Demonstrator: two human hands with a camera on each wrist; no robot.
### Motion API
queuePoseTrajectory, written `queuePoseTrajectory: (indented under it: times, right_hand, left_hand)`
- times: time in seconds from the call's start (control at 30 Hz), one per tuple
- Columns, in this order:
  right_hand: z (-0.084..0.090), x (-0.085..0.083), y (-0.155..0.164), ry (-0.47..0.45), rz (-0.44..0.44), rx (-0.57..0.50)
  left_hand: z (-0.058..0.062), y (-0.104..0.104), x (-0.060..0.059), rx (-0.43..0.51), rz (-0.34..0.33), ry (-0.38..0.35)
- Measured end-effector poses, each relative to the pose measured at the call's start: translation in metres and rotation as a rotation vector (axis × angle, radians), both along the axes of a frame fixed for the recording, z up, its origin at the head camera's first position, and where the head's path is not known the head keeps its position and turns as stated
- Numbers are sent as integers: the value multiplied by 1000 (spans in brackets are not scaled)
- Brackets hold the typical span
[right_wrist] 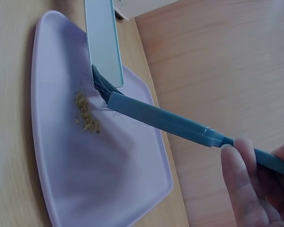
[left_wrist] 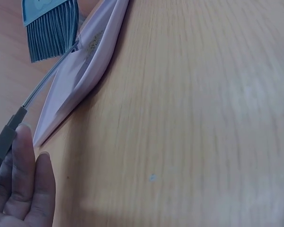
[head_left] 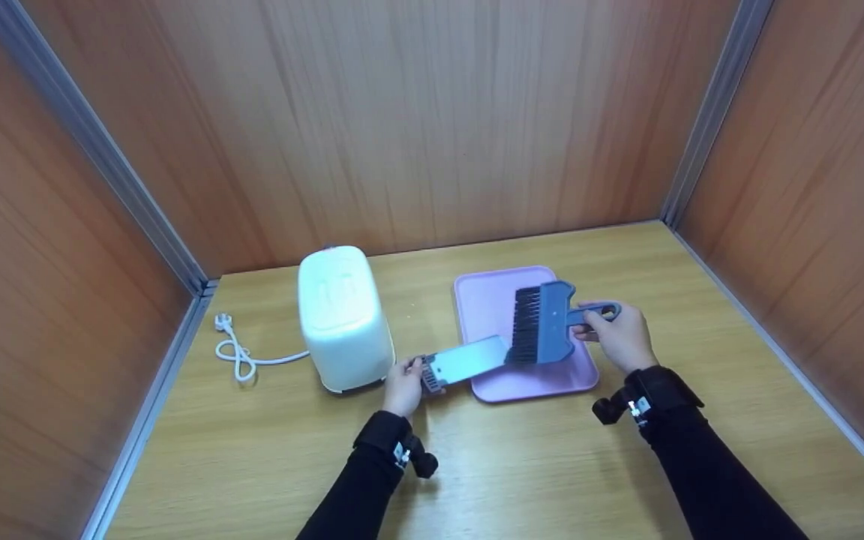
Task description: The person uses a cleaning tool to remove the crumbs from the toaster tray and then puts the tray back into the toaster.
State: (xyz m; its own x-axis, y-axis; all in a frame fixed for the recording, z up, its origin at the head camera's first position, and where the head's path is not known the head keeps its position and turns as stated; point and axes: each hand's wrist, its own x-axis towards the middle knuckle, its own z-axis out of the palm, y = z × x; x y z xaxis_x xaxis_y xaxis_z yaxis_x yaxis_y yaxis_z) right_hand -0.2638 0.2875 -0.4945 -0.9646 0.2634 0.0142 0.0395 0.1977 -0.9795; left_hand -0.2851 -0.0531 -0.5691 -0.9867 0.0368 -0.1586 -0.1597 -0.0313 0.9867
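Note:
My left hand (head_left: 402,388) pinches the dark slotted end of a flat, pale crumb tray (head_left: 468,361). The crumb tray's far end reaches over a purple tray (head_left: 486,300). With its fingers around the handle, my right hand (head_left: 623,339) holds a blue hand brush (head_left: 554,322). The brush's dark bristles (right_wrist: 104,85) touch the far end of the crumb tray in the right wrist view. A small heap of brownish crumbs (right_wrist: 86,113) lies in the purple tray below.
Left of the purple tray stands a white appliance (head_left: 342,307), close to my left hand. Its white cord and plug (head_left: 237,349) lie to its left on the wooden table (head_left: 267,450). Wood panels (head_left: 439,135) enclose the back and sides.

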Motion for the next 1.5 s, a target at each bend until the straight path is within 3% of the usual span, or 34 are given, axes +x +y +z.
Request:
queuePoseTrajectory:
  times: [0.17,0.4,0.63,0.93,1.17,1.5]
  right_hand:
    - [0,1,1,18,-8,-21]
    - [-1,2,2,1,-27,-25]
    - [-1,2,4,-20,-44,-34]
    - [3,4,8,-25,-57,-52]
    - [10,2,11,27,-68,-93]
    - [15,-9,-7,30,-94,-155]
  left_hand:
    - [0,-1,0,-66,-8,33]
    - [-1,0,-1,-52,-1,34]
    - [-1,0,-1,-96,7,31]
    - [0,-1,-1,-60,17,26]
    - [-1,-1,-1,-163,23,66]
    - [1,2,1,36,13,-9]
